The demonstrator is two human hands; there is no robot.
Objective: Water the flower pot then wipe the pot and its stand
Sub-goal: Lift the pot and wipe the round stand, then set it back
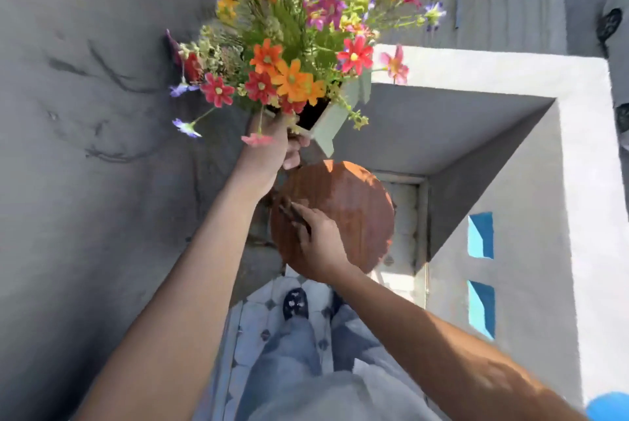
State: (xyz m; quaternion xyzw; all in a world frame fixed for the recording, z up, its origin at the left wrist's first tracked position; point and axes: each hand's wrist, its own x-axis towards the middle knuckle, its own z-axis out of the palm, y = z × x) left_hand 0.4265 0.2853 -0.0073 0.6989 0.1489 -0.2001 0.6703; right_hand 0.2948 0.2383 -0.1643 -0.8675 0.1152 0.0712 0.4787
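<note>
Currently my left hand is closed around the flower pot, holding it lifted clear of the stand, up and away from me, with the pot tilted and the flowers leaning away. Directly below, my right hand lies flat on the stand's round wooden top, pressing something dark; I cannot tell what. The right hand is nearer the stand; wiping falls to it.

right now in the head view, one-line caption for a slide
Left hand lifts the flower pot clear while the right hand presses a dark cloth on the round wooden stand.
</note>
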